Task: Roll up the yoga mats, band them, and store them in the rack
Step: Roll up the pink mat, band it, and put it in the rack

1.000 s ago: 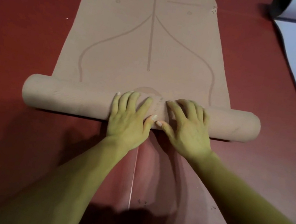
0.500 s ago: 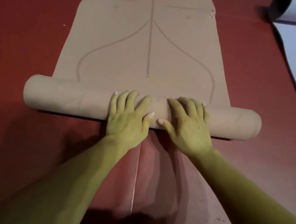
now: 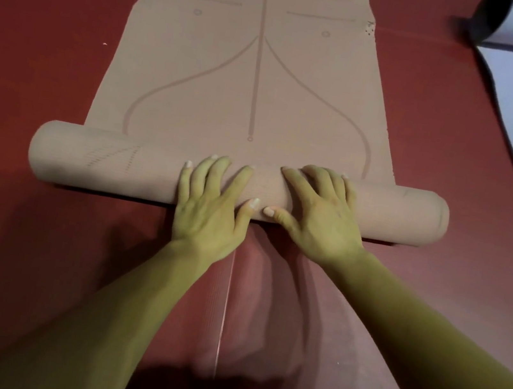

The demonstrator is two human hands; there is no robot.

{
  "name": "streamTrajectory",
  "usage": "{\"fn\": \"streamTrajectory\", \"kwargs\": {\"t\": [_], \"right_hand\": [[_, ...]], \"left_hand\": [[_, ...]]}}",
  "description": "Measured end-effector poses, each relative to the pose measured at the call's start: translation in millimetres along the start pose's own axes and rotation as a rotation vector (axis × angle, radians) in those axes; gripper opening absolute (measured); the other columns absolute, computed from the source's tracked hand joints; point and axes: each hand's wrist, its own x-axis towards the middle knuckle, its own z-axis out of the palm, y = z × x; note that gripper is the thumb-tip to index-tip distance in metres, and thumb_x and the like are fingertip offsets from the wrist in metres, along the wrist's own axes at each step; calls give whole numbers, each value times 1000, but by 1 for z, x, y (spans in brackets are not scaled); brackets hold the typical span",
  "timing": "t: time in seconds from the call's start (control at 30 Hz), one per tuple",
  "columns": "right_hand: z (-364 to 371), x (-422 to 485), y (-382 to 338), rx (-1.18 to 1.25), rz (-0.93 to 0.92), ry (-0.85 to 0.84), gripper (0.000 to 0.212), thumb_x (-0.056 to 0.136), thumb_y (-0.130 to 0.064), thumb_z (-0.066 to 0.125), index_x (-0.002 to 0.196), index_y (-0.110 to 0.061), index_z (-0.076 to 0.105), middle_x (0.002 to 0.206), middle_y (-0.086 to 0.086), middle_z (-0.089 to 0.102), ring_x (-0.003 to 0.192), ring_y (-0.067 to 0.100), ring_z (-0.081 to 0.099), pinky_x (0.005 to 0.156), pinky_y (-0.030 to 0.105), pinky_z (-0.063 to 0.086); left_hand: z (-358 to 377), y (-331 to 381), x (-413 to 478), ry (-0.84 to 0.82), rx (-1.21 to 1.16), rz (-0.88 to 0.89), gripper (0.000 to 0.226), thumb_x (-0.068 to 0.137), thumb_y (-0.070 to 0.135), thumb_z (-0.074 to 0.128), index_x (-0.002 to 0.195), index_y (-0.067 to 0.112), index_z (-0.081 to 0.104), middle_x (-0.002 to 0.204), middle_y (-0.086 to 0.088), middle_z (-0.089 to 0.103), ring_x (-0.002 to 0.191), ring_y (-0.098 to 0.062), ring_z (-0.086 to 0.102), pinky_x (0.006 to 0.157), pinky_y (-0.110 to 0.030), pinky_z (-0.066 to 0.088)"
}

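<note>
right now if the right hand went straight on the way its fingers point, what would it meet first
The right hand rests on the roll. Straight on, over its top, it would likely meet the flat unrolled part of the mat.

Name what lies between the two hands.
Only a bare strip of the mat roll separates left hand and right hand, in the head view.

Both hands side by side on mat roll point(image 3: 102, 160), flat mat point(image 3: 254, 93) behind
</note>
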Motion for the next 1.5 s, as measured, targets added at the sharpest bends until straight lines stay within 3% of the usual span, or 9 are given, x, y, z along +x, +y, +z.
{"fn": "streamTrajectory", "kwargs": {"t": [0.13, 0.3, 0.53, 0.67, 0.87, 1.0, 1.13, 1.33, 1.5], "right_hand": [[1, -8, 2, -21, 40, 28, 85, 89, -78, 42, 150, -20, 44, 147, 14, 42, 137, 34, 37, 120, 55, 15], [11, -9, 10, -62, 23, 88, 77, 89, -76, 48, 143, -21, 50, 140, 14, 47, 134, 35, 40, 120, 54, 15], [8, 19, 21, 4, 19, 80, 77, 88, -79, 43, 139, -22, 57, 131, 11, 54, 126, 33, 47, 114, 54, 27], [6, 21, 16, 31, 74, 79, 79, 87, -79, 46, 142, -23, 52, 137, 13, 45, 130, 32, 37, 115, 59, 26], [14, 19, 29, -38, -49, 101, 70, 91, -74, 44, 136, -22, 54, 130, 11, 46, 123, 33, 42, 116, 56, 22], [12, 38, 40, -17, -97, 98, 70, 92, -73, 43, 136, -21, 57, 128, 12, 51, 118, 33, 46, 106, 50, 31], [8, 56, 45, -2, -81, 31, 70, 90, -73, 52, 137, -21, 56, 129, 9, 54, 120, 33, 51, 101, 49, 36], [8, 63, 33, 35, 14, 30, 67, 89, -62, 65, 137, -16, 52, 132, 8, 51, 124, 33, 45, 113, 54, 28], [20, 64, 38, 5, -32, 94, 59, 93, -63, 57, 130, -18, 58, 130, 10, 53, 124, 36, 46, 117, 54, 24]], "left_hand": [[-1, 4, 17, -20, 0, -55, 53, 95, 51, 37, 140, 28, 52, 146, -7, 48, 140, -30, 36, 123, -52, 11], [1, 5, 30, 1, 15, -70, 52, 96, 51, 37, 138, 26, 56, 143, -8, 52, 136, -31, 40, 122, -53, 16], [13, 14, 25, 18, -24, -107, 59, 95, 56, 38, 145, 28, 48, 152, -13, 39, 147, -34, 23, 123, -54, 5], [13, 14, 42, 6, -37, -141, 58, 94, 56, 37, 142, 28, 52, 150, -12, 43, 146, -33, 26, 123, -55, 7], [14, 15, 56, 9, -23, -150, 56, 95, 56, 38, 139, 26, 55, 146, -11, 47, 143, -35, 32, 122, -55, 10], [13, 19, 62, 16, -30, -191, 57, 96, 54, 36, 143, 25, 51, 148, -16, 43, 144, -37, 30, 123, -56, 11], [17, 18, 58, 38, 10, -92, 56, 94, 52, 44, 141, 24, 53, 148, -17, 44, 146, -39, 29, 121, -57, 12], [18, 18, 96, -80, 53, -142, 58, 95, 56, 34, 141, 27, 54, 147, -13, 46, 145, -37, 29, 122, -56, 10], [21, 11, 96, 8, 25, -104, 54, 97, 52, 39, 139, 22, 55, 145, -16, 47, 142, -38, 35, 121, -57, 16]]}}
